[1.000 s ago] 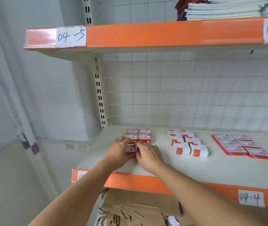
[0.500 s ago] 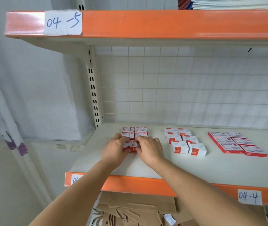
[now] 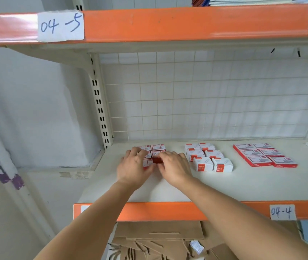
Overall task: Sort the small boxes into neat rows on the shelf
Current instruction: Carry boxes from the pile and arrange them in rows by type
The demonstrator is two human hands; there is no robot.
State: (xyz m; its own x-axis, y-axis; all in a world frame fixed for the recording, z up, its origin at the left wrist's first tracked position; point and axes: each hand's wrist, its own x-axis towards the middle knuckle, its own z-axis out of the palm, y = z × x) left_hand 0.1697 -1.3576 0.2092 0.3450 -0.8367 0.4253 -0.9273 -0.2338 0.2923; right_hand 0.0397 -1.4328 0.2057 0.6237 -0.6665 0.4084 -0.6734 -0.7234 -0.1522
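Right between both hands (image 3: 134, 169), small boxes (image 3: 155, 156).

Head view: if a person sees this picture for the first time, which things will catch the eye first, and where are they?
Two hands, left and right, meet over a block of red-and-white boxes at the shelf's left end. To their right lie a cluster of white boxes and then flat red boxes. The orange shelf edge above carries a handwritten label reading 04-5.
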